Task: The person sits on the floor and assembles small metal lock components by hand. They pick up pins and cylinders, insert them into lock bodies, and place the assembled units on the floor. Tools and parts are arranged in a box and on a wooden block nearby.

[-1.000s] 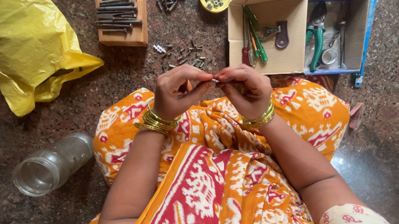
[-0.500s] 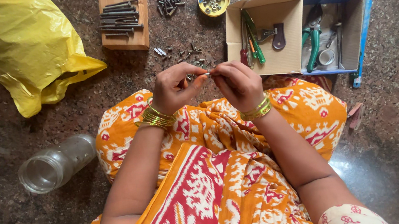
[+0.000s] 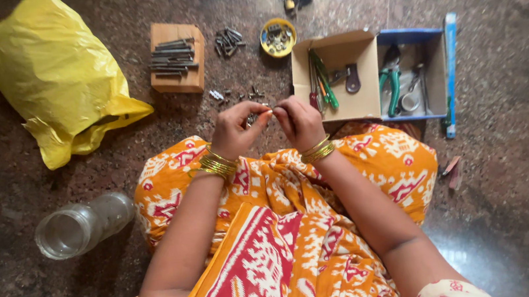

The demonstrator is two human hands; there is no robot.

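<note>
I sit on a dark stone floor with orange and red patterned cloth over my lap. My left hand [image 3: 237, 129] and my right hand [image 3: 300, 122] meet in front of me, fingertips pinched together on a small metal screw [image 3: 268, 108] held between them. Gold bangles ring both wrists. Just beyond my fingers, loose small screws [image 3: 240, 95] lie scattered on the floor.
A wooden block [image 3: 178, 78] carries several long bolts. Beside it lie a pile of bolts [image 3: 228, 40] and a yellow round lid [image 3: 278, 37] of small parts. An open cardboard box [image 3: 369, 77] holds screwdrivers and green pliers. A yellow plastic bag [image 3: 54, 76] and a clear jar [image 3: 81, 224] lie left.
The view has pulled back and shifted, so the floor items sit lower and smaller. My hands stay pinched together on the small screw, fingers turning slightly.
</note>
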